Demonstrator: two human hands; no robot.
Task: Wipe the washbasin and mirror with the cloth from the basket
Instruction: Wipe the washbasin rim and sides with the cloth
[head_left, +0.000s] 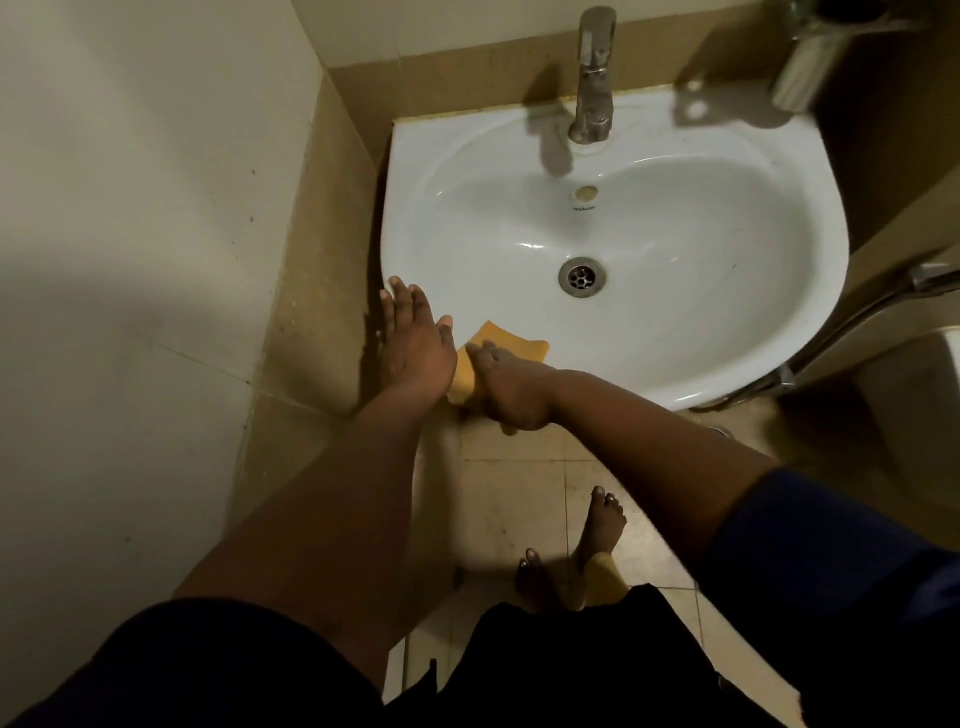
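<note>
The white washbasin (675, 322) fills the upper middle of the head view, with a metal drain (582, 277) at its bottom. An orange cloth (511, 340) lies over the basin's near-left rim. My right hand (511, 392) presses down on the cloth and grips it at the rim. My left hand (413, 340) rests flat on the rim just left of the cloth, fingers spread, holding nothing. The mirror and the basket are out of view.
A chrome tap (592, 78) stands at the basin's back edge. A metal holder (802, 67) hangs at the upper right. A hose and pipe (852, 322) run beside the basin on the right. A tiled wall (156, 208) stands close on the left. My bare feet (597, 540) stand on the floor tiles.
</note>
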